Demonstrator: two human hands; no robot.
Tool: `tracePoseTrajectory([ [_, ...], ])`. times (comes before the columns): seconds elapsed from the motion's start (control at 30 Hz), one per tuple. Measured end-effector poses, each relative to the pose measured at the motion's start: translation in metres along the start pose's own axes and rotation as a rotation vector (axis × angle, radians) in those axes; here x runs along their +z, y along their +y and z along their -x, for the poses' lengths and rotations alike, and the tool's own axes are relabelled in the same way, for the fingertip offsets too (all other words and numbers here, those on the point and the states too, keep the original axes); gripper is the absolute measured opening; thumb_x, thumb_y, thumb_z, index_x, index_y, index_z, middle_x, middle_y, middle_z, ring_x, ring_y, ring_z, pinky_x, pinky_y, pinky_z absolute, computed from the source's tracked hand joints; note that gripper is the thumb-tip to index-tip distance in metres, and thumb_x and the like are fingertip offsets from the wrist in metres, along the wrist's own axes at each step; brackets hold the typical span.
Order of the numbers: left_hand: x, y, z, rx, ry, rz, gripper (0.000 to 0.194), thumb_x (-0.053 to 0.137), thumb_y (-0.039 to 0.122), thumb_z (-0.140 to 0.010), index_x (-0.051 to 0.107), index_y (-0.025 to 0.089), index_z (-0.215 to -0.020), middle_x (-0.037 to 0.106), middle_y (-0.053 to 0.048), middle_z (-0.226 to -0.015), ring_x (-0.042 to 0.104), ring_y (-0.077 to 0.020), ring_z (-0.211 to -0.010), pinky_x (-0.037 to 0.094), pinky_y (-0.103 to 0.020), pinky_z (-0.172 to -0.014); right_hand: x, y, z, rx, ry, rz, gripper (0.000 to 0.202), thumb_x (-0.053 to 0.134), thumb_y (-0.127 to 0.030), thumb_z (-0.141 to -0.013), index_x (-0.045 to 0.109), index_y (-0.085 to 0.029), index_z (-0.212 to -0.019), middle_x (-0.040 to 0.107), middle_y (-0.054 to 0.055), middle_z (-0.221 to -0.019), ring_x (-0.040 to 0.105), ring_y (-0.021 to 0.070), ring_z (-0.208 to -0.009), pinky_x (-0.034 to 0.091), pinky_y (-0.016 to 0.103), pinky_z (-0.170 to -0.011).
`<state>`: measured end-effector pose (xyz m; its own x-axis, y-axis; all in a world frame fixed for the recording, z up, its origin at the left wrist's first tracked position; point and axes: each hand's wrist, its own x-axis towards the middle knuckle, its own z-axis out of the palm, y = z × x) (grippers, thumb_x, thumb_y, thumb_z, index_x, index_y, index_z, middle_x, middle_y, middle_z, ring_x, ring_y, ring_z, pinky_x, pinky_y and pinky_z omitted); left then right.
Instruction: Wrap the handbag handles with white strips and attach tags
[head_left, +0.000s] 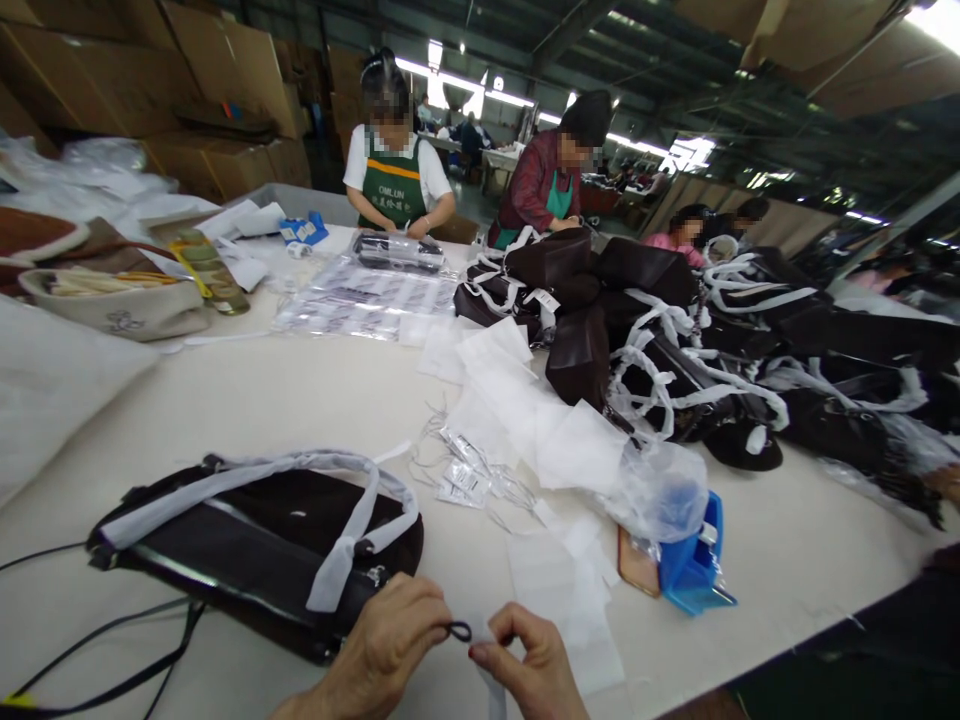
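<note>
My left hand pinches a thin black cord, whose small loop sticks out past the fingertips. Facing it from the right, my right hand has thumb and forefinger closed close to that loop; what they hold, if anything, is too small to make out. A pale strip hangs below the gap between the hands. Just beyond my left hand lies a dark brown handbag on its side, its handles wrapped in white paper. Several silvery tags with strings lie farther up the table.
Dark handbags with wrapped straps are heaped at the right. White paper sheets spread across the middle, near a blue tape dispenser and a phone. A bottle stands at the left. Two co-workers stand across the table.
</note>
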<state>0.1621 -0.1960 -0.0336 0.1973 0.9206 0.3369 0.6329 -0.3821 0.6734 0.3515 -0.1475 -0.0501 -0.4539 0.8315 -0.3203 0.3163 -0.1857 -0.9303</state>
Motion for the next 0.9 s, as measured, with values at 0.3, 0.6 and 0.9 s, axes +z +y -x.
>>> tracePoseTrajectory([
  [0.3, 0.005, 0.006, 0.000, 0.072, 0.023, -0.230, 0.020, 0.040, 0.005, -0.082, 0.050, 0.017, -0.069, 0.049, -0.001, -0.062, 0.038, -0.0144, -0.057, 0.026, -0.027, -0.054, 0.003, 0.007, 0.005, -0.111, 0.051, 0.223, 0.019, 0.064, -0.024, -0.067, 0.053, -0.017, -0.054, 0.051, -0.004, -0.052, 0.048, 0.0105, -0.054, 0.037, 0.021, -0.055],
  [0.6, 0.006, 0.007, -0.005, 0.142, -0.019, -0.341, 0.030, 0.029, 0.004, -0.083, 0.044, 0.016, -0.061, 0.046, -0.002, -0.058, 0.035, -0.0153, -0.054, 0.021, -0.029, -0.055, 0.000, 0.013, 0.009, -0.689, 0.147, 0.823, 0.009, 0.057, -0.014, -0.075, 0.051, -0.020, -0.069, 0.057, -0.002, -0.060, 0.052, 0.0133, -0.057, 0.034, 0.024, -0.054],
  [0.9, 0.007, 0.002, -0.006, 0.158, -0.004, -0.351, 0.028, 0.030, 0.001, -0.080, 0.044, 0.016, -0.061, 0.047, -0.001, -0.058, 0.036, -0.0141, -0.054, 0.025, -0.030, -0.060, 0.015, 0.006, 0.002, -0.809, 0.178, 0.938, 0.007, 0.050, -0.012, -0.079, 0.050, -0.020, -0.078, 0.057, -0.001, -0.061, 0.050, 0.0157, -0.055, 0.032, 0.028, -0.053],
])
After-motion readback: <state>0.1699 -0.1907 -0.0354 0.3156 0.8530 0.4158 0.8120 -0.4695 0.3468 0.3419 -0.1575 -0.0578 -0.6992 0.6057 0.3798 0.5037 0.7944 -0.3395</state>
